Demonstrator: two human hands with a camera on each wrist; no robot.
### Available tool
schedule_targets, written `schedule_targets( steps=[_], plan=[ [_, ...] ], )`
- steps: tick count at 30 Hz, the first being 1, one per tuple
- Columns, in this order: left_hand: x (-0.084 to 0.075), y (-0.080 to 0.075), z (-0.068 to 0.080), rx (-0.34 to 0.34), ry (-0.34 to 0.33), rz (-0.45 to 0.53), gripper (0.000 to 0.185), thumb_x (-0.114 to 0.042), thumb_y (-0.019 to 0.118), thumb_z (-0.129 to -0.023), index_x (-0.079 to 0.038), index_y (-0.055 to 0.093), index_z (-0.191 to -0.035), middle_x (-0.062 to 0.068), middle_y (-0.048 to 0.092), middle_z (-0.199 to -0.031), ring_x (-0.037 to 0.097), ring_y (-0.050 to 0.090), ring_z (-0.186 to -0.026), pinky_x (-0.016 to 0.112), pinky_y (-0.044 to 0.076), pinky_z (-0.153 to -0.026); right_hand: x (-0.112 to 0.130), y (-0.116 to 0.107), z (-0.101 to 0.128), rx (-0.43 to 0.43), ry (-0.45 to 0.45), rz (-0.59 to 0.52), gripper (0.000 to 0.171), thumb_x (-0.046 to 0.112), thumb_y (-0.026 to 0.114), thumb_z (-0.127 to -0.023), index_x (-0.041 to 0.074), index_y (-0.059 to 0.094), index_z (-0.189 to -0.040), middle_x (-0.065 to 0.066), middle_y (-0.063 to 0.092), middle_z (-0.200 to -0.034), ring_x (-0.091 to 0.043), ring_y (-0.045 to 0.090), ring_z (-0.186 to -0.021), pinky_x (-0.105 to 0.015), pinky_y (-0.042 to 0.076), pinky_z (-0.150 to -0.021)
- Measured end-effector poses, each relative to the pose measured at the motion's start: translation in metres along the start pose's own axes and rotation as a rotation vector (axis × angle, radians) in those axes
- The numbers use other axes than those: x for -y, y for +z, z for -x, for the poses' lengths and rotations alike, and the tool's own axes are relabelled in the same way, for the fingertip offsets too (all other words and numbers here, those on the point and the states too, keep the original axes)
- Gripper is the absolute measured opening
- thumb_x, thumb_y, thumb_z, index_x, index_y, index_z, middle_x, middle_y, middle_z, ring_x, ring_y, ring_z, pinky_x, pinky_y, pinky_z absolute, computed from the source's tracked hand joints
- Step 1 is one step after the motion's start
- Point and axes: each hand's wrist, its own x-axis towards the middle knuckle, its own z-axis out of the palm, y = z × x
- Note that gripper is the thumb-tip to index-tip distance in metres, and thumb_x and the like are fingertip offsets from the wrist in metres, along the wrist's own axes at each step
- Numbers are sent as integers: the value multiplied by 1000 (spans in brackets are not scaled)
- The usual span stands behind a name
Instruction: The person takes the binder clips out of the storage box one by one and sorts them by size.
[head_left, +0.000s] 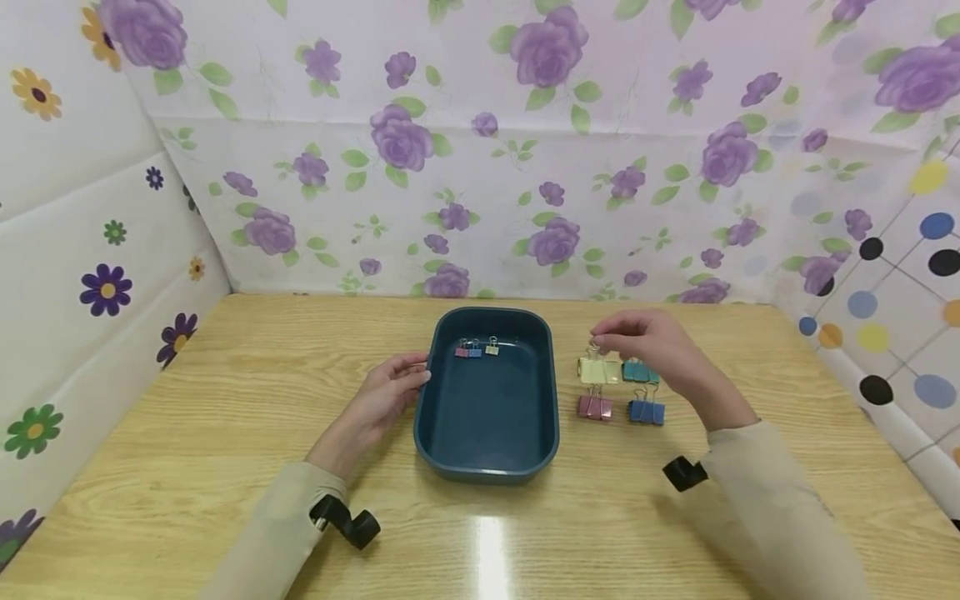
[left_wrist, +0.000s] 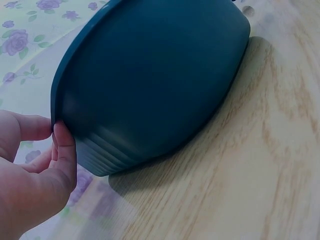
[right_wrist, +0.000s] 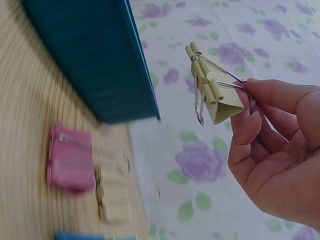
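- a person sits at a pale wood-grain table (head_left: 225, 400) with a smooth, slightly glossy top; soft walls printed with purple roses and coloured dots stand around it.
- a dark teal plastic tray (head_left: 487, 467), rectangular with rounded corners and a raised rim, sits in the middle of the table.
- the left hand (head_left: 386, 392) rests against the tray's left rim; in the left wrist view its thumb (left_wrist: 62, 150) presses the rim edge, fingers only lightly bent and curled round nothing.
- three small binder clips (head_left: 476, 347), pink, blue and yellow with wire handles, lie in a row near the tray's far wall.
- the right hand (head_left: 660, 350) is raised just right of the tray, and its fingers (right_wrist: 250, 125) pinch a wire handle of a pale yellow binder clip (right_wrist: 215, 92), a folded metal wedge, so that it hangs clear of the table.
- under that hand, on the table, lie more clips close together: another yellow clip (head_left: 598, 372), a teal clip (head_left: 639, 372), a pink clip (head_left: 594, 407) and a blue clip (head_left: 646, 411).
- both forearms wear beige sleeves (head_left: 765, 492), each with a small black wrist mount.
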Motion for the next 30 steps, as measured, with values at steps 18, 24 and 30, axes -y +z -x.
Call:
schedule_targets(
  steps=[18,24,30],
  plan=[
    [0,-1,-3,0,11,0,39,2,52,-96,10,42,-133,7,54,-104,10,55,-88,21,48,-76,-55,-65,50,7,88,101,39,30,61,-97,-1,62,-119,-4,65,-111,-22,61,-96,-35,50,-78],
    [0,0,-1,2,12,3,39,2,52,-97,11,41,-133,6,54,-103,10,55,-88,21,48,-76,-69,-75,57,2,106,110,40,30,60,-97,-2,61,-120,1,64,-111,-21,59,-95,-36,50,-77],
    [1,-1,0,3,6,4,39,2,52,-96,10,42,-133,5,54,-101,11,55,-88,21,48,-76,-87,-79,61,35,144,67,43,27,60,-97,-8,58,-122,-13,65,-106,-17,61,-91,-35,51,-78]
  ],
)
